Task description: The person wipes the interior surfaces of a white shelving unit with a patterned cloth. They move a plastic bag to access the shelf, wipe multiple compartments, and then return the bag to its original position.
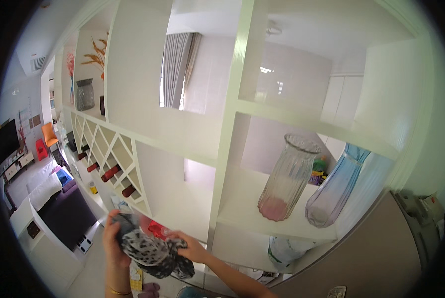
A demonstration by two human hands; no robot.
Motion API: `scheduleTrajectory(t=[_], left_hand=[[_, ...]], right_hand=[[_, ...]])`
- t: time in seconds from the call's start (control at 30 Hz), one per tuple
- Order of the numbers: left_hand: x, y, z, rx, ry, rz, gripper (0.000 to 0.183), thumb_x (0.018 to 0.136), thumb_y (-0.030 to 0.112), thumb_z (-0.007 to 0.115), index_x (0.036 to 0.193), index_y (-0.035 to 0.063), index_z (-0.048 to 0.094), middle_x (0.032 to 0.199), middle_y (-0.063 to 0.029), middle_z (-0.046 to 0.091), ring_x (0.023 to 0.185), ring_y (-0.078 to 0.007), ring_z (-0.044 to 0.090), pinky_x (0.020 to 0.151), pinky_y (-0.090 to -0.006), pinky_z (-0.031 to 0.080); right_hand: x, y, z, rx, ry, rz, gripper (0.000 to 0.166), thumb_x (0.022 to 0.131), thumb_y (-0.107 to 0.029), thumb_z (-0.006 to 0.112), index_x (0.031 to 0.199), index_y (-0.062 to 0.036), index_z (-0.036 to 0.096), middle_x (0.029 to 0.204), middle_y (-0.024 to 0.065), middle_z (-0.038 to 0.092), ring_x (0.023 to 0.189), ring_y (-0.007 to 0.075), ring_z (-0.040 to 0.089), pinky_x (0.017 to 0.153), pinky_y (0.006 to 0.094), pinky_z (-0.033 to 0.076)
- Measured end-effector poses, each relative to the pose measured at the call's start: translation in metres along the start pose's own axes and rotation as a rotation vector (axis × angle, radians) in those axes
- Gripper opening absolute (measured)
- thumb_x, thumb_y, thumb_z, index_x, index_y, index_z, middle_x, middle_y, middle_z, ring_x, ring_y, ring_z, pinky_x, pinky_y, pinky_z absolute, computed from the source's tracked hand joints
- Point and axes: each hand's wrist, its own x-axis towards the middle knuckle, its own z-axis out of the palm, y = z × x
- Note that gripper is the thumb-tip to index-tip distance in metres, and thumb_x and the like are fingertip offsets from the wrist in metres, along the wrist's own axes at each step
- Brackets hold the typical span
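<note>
A soft grey, black and white spotted item (148, 246), perhaps a plush toy or a bundled cloth, is held in front of the white shelf unit. My left hand (115, 242) grips its grey end from the left, a gold bracelet on the wrist. On the right, the fingers of my right hand (189, 246) pinch a bunched part of it. Just behind, a red object (157, 229) shows on the lower shelf, partly hidden by the spotted item.
A ribbed clear glass vase (289, 178) and a blue-purple glass vase (336, 186) stand on the right shelf. Wine bottles (111, 173) poke out of the lattice rack (114, 149). Below the vases sits a white plastic bag (287, 251). Slippers (150, 289) lie on the floor.
</note>
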Motion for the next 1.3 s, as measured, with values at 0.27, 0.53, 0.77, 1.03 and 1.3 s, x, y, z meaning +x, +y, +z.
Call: scheduleTrajectory(t=[0.27, 0.53, 0.77, 1.03, 1.3], left_hand=[[0.027, -0.055, 0.097, -0.114, -0.221, -0.069, 0.025, 0.089, 0.002, 0.049, 0.111, 0.0112, 0.044, 0.096, -0.0115, 0.061, 0.083, -0.0224, 0.063, 0.068, -0.0335, 0.055], [0.047, -0.051, 0.159, 0.280, -0.774, 0.383, 0.014, 0.080, -0.006, 0.055, 0.091, 0.0023, 0.058, 0.096, -0.0101, 0.053, 0.088, -0.0176, 0.051, 0.081, -0.0275, 0.041], [0.072, -0.054, 0.170, 0.428, -0.936, 0.737, 0.036, 0.073, 0.011, 0.071, 0.106, 0.0060, 0.058, 0.111, -0.0183, 0.050, 0.097, -0.0259, 0.051, 0.086, -0.0390, 0.041], [0.125, -0.071, 0.230, 1.063, -0.557, 0.977, 0.091, 0.071, 0.021, 0.073, 0.139, -0.0036, 0.019, 0.131, -0.0274, 0.040, 0.115, -0.0399, 0.045, 0.094, -0.0510, 0.035], [0.141, -0.088, 0.229, 1.033, -0.558, 0.746, 0.079, 0.073, 0.004, 0.062, 0.139, -0.0060, 0.018, 0.121, -0.0267, 0.052, 0.073, -0.0310, 0.065, 0.053, -0.0354, 0.048]], right_hand=[[-0.026, -0.023, -0.034, 0.171, -0.065, 0.236, 0.072, 0.076, -0.012, 0.061, 0.141, -0.0097, 0.029, 0.133, 0.0124, 0.044, 0.121, 0.0232, 0.045, 0.102, 0.0332, 0.033], [-0.038, -0.039, -0.069, 0.137, 0.154, 0.197, 0.059, 0.083, -0.021, 0.063, 0.133, -0.0041, 0.036, 0.128, 0.0095, 0.046, 0.116, 0.0207, 0.044, 0.098, 0.0346, 0.034], [-0.051, -0.119, -0.143, -0.149, 0.461, 0.247, 0.048, 0.081, -0.020, 0.062, 0.123, -0.0055, 0.045, 0.117, 0.0111, 0.053, 0.105, 0.0250, 0.051, 0.089, 0.0370, 0.040], [-0.030, -0.387, -0.239, -1.435, 1.236, -0.523, 0.035, 0.079, -0.019, 0.061, 0.112, -0.0071, 0.056, 0.105, 0.0129, 0.061, 0.091, 0.0298, 0.059, 0.078, 0.0397, 0.046], [0.133, -0.501, -0.280, -2.420, 0.908, -0.696, 0.041, 0.070, -0.013, 0.060, 0.111, -0.0167, 0.060, 0.097, 0.0097, 0.064, 0.091, 0.0327, 0.059, 0.073, 0.0451, 0.049]])
